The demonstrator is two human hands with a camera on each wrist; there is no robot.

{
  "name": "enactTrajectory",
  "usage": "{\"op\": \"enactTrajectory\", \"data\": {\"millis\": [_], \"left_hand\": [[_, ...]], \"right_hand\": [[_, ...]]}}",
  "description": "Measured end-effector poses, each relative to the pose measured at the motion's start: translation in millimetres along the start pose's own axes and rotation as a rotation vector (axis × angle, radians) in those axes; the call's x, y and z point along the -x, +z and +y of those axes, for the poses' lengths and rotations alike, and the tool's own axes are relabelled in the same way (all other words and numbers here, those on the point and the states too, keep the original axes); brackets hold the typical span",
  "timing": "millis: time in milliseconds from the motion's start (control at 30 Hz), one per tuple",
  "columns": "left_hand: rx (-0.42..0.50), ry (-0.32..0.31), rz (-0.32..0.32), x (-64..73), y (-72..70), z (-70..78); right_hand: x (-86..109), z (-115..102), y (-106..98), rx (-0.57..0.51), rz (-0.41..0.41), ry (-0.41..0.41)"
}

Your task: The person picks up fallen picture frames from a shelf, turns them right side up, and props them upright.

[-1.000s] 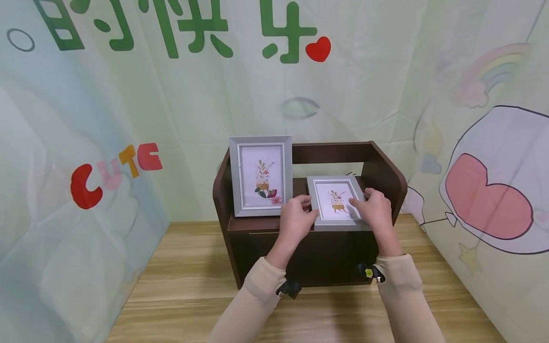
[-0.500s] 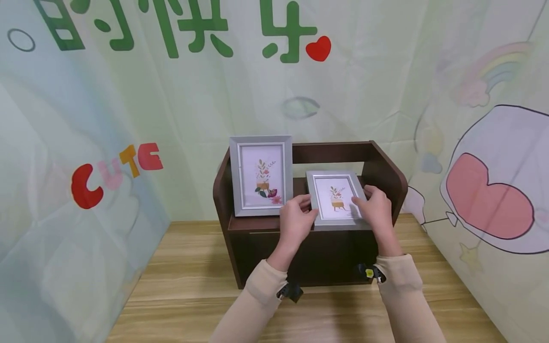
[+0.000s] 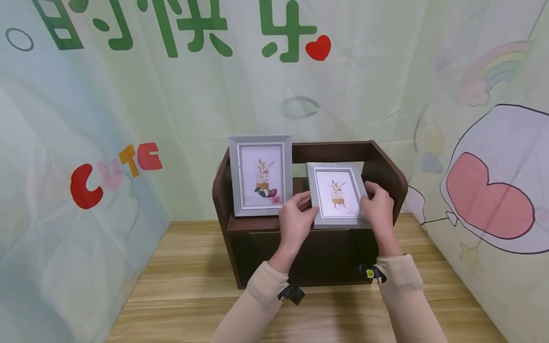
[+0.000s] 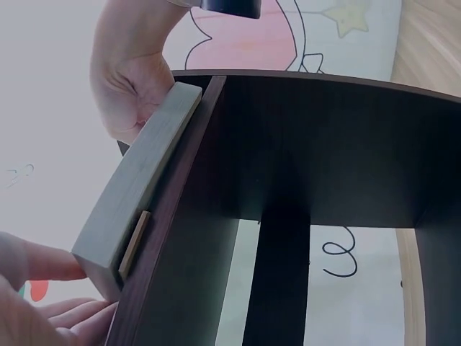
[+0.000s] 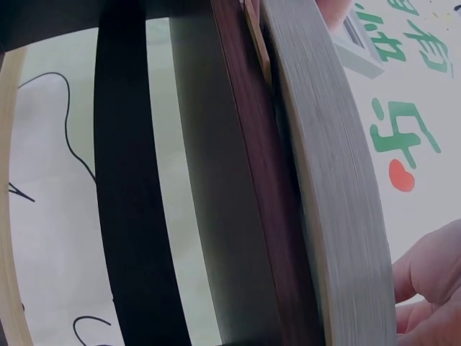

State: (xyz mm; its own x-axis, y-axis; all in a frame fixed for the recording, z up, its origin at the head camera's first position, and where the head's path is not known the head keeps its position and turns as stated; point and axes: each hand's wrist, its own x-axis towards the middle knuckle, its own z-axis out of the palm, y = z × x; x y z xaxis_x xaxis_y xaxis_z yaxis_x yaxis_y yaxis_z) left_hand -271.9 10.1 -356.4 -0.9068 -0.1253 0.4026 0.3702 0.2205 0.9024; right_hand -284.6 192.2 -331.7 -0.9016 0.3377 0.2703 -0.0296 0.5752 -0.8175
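Observation:
A silver-grey picture frame (image 3: 339, 193) with a potted-plant print leans back on the upper board of a dark brown shelf unit (image 3: 309, 255). Its lower edge lies near the board's front and its top is tilted up. My left hand (image 3: 297, 219) holds its left side, thumb at the front edge. At the right side my right hand (image 3: 377, 206) grips it, some fingers hidden behind. The left wrist view shows the frame's thick edge (image 4: 140, 191) just above the board (image 4: 169, 216); the right wrist view shows that edge (image 5: 335, 173) too.
A second matching picture frame (image 3: 260, 176) stands upright on the shelf's left half, close to my left hand. The shelf's right side panel (image 3: 392, 178) rises beside my right hand. Underneath is a wood-grain table (image 3: 184, 267). Printed cloth (image 3: 206, 105) hangs behind.
The held picture frame has tilted up: its top edge has risen while its lower edge stays near the board's front. My right hand has shifted slightly up; the standing frame has not moved.

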Motion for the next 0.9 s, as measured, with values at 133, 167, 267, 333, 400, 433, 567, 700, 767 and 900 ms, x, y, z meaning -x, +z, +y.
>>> {"op": "enactTrajectory", "data": {"millis": [133, 167, 267, 333, 400, 433, 567, 700, 767, 900], "left_hand": [[0.027, 0.008, 0.022, -0.1, 0.3, -2.0], [0.033, 0.011, 0.026, -0.2, 0.3, -2.3], [0.055, 0.027, 0.035, -1.0, 0.0, -2.5], [0.064, 0.038, 0.041, -1.7, -0.4, -1.8], [0.066, 0.051, 0.049, -2.6, -0.8, -0.8], [0.065, 0.057, 0.054, -3.1, -0.9, -0.4], [0.049, 0.074, 0.069, -5.0, -0.9, 0.8], [0.030, 0.078, 0.079, -5.8, -0.4, 1.6], [0.023, 0.077, 0.080, -6.5, -0.2, 2.1], [0.024, 0.075, 0.078, -8.6, 0.0, 3.4]], "right_hand": [[-0.5, 1.0, -0.5, -0.003, 0.009, -0.014], [-0.9, 1.0, -0.7, -0.004, 0.010, -0.016], [-1.9, 0.6, -1.9, -0.009, 0.007, -0.013], [-2.3, -0.4, -3.1, -0.016, 0.003, -0.007], [-2.4, -1.6, -4.1, -0.028, -0.006, -0.001], [-2.3, -2.3, -4.5, -0.036, -0.011, 0.002], [-2.1, -3.8, -5.3, -0.074, -0.019, 0.001], [-2.2, -3.9, -6.0, -0.100, -0.005, -0.005], [-2.3, -3.8, -6.3, -0.110, 0.002, -0.010], [-2.5, -4.5, -7.3, -0.138, 0.013, -0.025]]}}
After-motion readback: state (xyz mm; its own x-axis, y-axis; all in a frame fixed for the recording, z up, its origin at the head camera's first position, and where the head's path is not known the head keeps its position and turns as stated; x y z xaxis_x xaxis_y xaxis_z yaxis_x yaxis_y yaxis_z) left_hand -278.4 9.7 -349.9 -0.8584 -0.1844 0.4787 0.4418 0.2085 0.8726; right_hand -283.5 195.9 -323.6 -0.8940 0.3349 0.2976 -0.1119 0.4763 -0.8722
